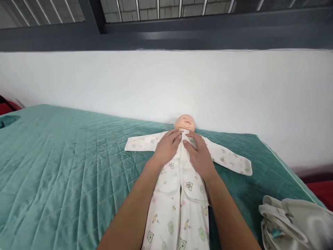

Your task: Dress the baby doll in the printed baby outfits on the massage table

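Observation:
A baby doll (185,122) lies on its back with its head close to the white wall. It wears a white long-sleeved baby shirt (169,177) with small animal prints, both sleeves spread out to the sides. Matching white pants (166,222) cover the legs and run out of view at the bottom. On the upper chest, left of the front seam, my left hand (168,147) rests with its fingers stretched toward the neckline. My right hand (199,154) lies on the other side of the seam, thumb and fingers apart, touching the shirt.
A green quilted bedspread (65,173) lies under the doll. At the lower right is a bunched pale cloth item (299,222). Behind the bed stands a white wall (117,80) beneath a dark window frame (166,36) with metal bars. Something red (322,192) shows beyond the right edge.

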A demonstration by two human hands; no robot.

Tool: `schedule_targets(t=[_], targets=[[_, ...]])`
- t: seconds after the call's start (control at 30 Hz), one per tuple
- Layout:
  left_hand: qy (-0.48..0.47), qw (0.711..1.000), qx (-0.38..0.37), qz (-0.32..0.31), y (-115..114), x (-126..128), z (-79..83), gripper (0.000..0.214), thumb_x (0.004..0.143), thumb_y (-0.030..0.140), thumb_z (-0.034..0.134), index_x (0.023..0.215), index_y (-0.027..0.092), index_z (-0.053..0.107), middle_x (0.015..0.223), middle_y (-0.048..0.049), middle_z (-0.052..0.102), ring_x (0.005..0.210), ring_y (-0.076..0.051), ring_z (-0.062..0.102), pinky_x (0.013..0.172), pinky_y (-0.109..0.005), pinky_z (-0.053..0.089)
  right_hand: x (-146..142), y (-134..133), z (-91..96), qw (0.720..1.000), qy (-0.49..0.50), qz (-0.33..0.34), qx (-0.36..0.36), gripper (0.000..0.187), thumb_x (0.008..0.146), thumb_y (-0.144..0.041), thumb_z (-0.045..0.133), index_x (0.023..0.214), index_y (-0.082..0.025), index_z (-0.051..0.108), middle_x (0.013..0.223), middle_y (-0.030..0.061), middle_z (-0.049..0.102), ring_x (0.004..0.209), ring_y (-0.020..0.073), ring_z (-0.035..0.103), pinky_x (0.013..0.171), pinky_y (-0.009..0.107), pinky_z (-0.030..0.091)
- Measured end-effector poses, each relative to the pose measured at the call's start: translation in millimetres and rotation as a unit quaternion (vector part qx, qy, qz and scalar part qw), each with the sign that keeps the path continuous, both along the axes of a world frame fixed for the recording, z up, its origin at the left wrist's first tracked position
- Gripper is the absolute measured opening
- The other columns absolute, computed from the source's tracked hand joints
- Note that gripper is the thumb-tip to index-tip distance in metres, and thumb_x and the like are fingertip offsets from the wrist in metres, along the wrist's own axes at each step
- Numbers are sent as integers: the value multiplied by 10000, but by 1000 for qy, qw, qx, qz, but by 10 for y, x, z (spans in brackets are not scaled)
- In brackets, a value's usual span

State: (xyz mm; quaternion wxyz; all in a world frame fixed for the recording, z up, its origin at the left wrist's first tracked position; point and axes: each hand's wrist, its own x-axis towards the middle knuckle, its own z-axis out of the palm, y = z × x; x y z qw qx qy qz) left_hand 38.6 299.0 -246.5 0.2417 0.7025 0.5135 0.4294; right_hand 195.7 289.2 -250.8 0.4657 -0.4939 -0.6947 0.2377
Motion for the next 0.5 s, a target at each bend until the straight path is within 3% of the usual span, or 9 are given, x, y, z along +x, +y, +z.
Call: schedule_targets(t=[0.17,0.5], targets=[[13,1000,-8,2,-32,9,40,394,1028,342,396,1320,275,651,1462,-42,560,1394,-207,476,1204,-382,362,-11,8,8,1000,-11,6,-5,335,935,-487,526,1168,-272,635,1406,55,573,1338,266,479,1159,497,344],[20,1000,17,-9,-92,18,70,369,1014,278,413,1291,285,656,1435,-14,586,1402,-202,466,1207,-393,358,50,51,-75,998,-59,29,-16,486,947,-542,503,1349,-287,599,1559,57,435,1463,284,351,1224,539,250]])
